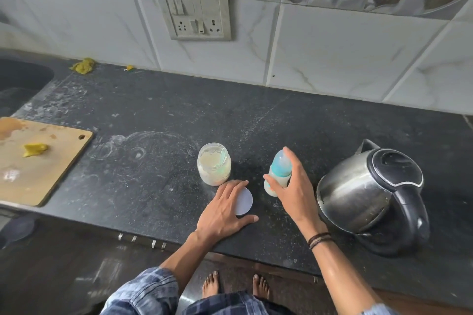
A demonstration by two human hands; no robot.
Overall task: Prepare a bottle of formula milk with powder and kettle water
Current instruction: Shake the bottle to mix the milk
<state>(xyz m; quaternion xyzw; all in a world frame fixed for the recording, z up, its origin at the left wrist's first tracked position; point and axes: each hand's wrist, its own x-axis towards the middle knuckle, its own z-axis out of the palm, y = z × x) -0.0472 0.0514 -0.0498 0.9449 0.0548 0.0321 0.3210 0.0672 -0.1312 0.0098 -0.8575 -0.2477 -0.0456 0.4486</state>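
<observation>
A person's right hand [289,186] is wrapping loosely curled fingers around the capped bottle [277,172], standing between the open jar [214,164] and kettle [368,197]; the left hand [225,208], fingers spread flat, is covering the lid [244,201]. Likely next: shaking the bottle, closing the jar.

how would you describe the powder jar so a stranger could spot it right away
On the dark countertop, look left of the steel kettle and the baby bottle. The powder jar stands open just beyond the left hand: squat clear glass holding pale powder, its white lid lying beside it.
</observation>
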